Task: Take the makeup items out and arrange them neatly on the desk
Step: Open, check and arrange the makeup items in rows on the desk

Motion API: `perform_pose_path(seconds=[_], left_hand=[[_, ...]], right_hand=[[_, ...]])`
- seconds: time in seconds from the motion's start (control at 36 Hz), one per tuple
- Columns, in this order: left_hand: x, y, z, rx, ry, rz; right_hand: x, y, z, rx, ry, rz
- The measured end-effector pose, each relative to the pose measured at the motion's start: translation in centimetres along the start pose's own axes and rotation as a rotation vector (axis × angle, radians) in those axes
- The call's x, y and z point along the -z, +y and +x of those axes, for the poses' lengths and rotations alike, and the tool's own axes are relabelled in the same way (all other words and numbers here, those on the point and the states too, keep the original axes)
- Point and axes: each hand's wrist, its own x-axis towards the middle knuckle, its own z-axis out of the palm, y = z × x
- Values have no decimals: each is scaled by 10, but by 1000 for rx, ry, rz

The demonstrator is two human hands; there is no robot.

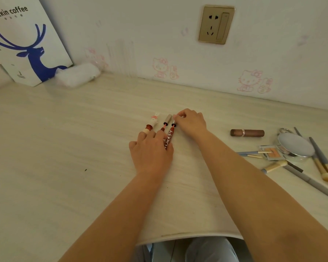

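A white paper bag (pixel 25 40) printed "luckin coffee" leans on the wall. Mid-desk (pixel 64 148), three lip gloss tubes (pixel 169 138) lie side by side; the right one's lettering is partly covered. The left hand (pixel 151 150) rests flat-fingered on their near ends, while the right hand (pixel 190 121) pinches a far cap.

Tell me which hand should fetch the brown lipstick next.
Probably the right hand: the brown lipstick lies on its side of the desk, while the left hand rests on the lip glosses.
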Motion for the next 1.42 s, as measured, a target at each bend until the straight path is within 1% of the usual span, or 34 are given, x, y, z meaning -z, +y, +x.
perform_pose_path(seconds=[0.33,0.39,0.44,0.5,0.58,0.67,0.72,0.78,0.83,0.92,0.97,1.06,1.14,1.19,1.28,1.36,1.42], left_hand=[[-1,-1,-2,-6,8,-16],[0,-1,-1,-9,27,-23],[0,0,-2,-19,55,-31],[1,4,-4,-76,105,-43],[1,15,-8,-214,203,-75],[1,33,-10,-345,128,-112],[0,48,-10,-429,75,-118],[-3,64,-6,-491,6,-111],[-8,80,1,-520,-46,-94],[-15,101,9,-538,-71,-76],[-21,112,14,-546,-98,-61],[-28,124,19,-575,-144,-31],[-33,132,21,-625,-190,-7],[-34,134,23,-649,-179,5],[-32,135,26,-626,-142,-40],[-27,134,27,-586,-132,-131],[-24,131,25,-577,-111,-156]], right_hand=[[-3,-2,-3,-7,64,-29],[-1,-3,-6,-16,61,27],[3,-3,-12,-21,72,162],[12,2,-22,1,132,231],[33,17,-37,93,258,83],[59,40,-50,162,342,-97],[78,59,-57,171,361,-245],[96,77,-62,131,312,-393],[112,92,-66,72,228,-515],[125,107,-69,38,134,-663],[129,112,-69,42,105,-727],[132,114,-67,54,113,-744],[133,115,-68,96,104,-728],[136,114,-72,135,116,-659],[142,108,-79,128,142,-411],[146,102,-83,120,97,-79],[147,95,-87,124,78,74]])
